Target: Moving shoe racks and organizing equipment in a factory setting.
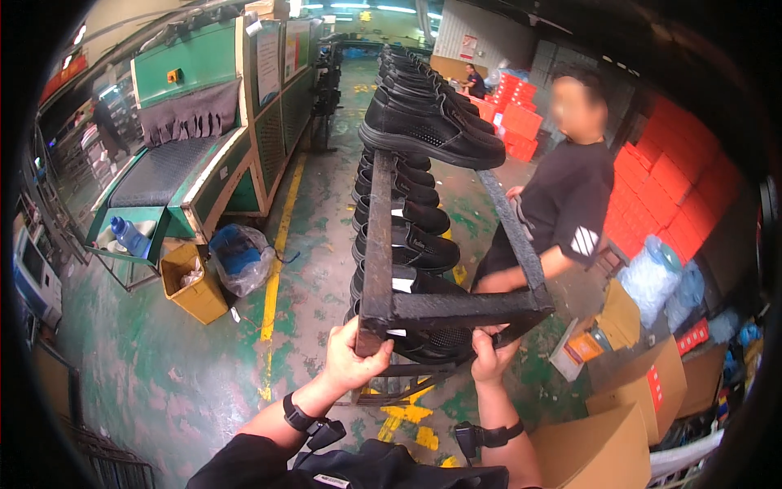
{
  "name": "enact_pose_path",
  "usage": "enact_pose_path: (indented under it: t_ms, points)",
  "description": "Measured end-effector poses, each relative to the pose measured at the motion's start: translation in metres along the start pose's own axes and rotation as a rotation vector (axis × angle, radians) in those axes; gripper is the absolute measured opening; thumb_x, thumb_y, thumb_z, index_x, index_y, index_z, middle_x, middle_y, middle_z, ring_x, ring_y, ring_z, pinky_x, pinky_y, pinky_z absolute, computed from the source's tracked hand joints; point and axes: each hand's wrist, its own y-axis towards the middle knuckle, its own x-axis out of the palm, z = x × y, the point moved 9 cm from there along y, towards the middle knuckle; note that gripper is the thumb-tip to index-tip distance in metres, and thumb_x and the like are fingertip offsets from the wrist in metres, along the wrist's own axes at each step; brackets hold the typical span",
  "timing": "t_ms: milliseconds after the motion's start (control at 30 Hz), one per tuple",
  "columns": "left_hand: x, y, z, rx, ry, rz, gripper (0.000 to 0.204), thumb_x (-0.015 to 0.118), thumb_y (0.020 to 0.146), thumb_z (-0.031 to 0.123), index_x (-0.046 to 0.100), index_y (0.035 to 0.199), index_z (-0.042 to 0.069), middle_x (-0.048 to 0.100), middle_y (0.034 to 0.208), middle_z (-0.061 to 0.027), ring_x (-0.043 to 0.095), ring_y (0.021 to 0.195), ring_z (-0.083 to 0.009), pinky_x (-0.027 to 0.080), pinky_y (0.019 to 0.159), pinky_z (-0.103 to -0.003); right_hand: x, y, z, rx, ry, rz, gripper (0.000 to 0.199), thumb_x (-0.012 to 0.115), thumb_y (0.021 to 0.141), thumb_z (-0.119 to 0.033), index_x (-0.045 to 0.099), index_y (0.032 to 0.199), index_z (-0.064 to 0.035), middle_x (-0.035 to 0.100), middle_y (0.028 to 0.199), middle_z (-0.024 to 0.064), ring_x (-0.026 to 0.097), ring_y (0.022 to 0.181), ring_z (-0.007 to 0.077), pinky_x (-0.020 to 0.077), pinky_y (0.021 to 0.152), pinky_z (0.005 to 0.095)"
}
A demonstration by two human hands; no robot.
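A black metal shoe rack (466, 307) stands in front of me and stretches away down the aisle. My left hand (357, 355) is closed around its near left corner post, with the thumb across the front. Close to the near right corner, my right hand (493, 355) has its fingers curled on the frame below the top bar; part of the grip is hidden. On the top rails sits a black shoe (432, 122) with a perforated side, and more black shoes line up behind it. Lower in the rack is another row of black shoes (423, 249).
A person in dark clothes (562, 183) stands just right of the rack. At left are a green conveyor machine (183, 167), a yellow bin (195, 285) and a plastic bag (244, 261). Red boxes (660, 179) and open cartons (599, 444) occupy the right.
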Motion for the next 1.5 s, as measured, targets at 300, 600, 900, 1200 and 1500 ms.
enact_pose_path:
  t_ms: [300,600,900,1200,1500]
  points:
    - [0.072,0.203,-0.105,0.051,0.186,0.221,0.024,0.068,0.074,0.011,0.059,0.095,0.002,0.058,0.063,-0.0092,0.059,0.055,-0.0128,0.047,0.056,-0.028,-0.003,0.231,0.120,-0.030,-0.003,-0.129,0.005,0.058,0.081,-0.001,0.056,0.086,-0.0018,0.049,0.066,-0.0050,0.041,0.056,0.0013,0.0283,0.051,0.0186]
    - [0.121,0.433,-0.275,-0.029,0.071,0.117,0.026,0.068,0.076,0.009,0.062,0.099,0.001,0.064,0.069,-0.0037,0.057,0.060,-0.0060,0.047,0.058,-0.024,0.026,0.471,0.275,-0.009,0.028,-0.125,0.009,0.053,0.083,-0.007,0.052,0.089,-0.0001,0.039,0.059,-0.0033,0.034,0.046,0.0038,0.0253,0.041,0.0206]
    - [0.161,0.694,-0.424,0.066,0.152,0.199,0.024,0.071,0.076,0.011,0.060,0.094,-0.001,0.064,0.068,-0.0079,0.057,0.058,-0.0099,0.047,0.058,-0.028,0.061,0.740,0.434,0.009,0.061,-0.097,0.010,0.054,0.083,-0.010,0.053,0.089,-0.0013,0.038,0.058,-0.0045,0.031,0.046,0.0025,0.0211,0.042,0.0195]
    - [0.166,0.956,-0.593,0.026,0.201,0.360,0.014,0.066,0.078,0.014,0.059,0.083,0.003,0.057,0.063,0.0001,0.052,0.060,-0.0064,0.043,0.056,-0.026,0.134,1.011,0.611,-0.025,0.095,-0.211,0.004,0.057,0.084,-0.003,0.056,0.088,-0.0032,0.043,0.060,-0.0064,0.035,0.049,0.0013,0.0231,0.044,0.0199]
    - [0.133,1.211,-0.773,0.020,0.241,0.404,0.017,0.065,0.078,0.015,0.058,0.083,0.001,0.056,0.064,0.0001,0.050,0.062,-0.0058,0.043,0.057,-0.027,0.239,1.253,0.779,-0.061,0.117,-0.280,0.006,0.056,0.084,-0.003,0.054,0.090,-0.0036,0.042,0.060,-0.0051,0.036,0.049,0.0026,0.0250,0.044,0.0201]
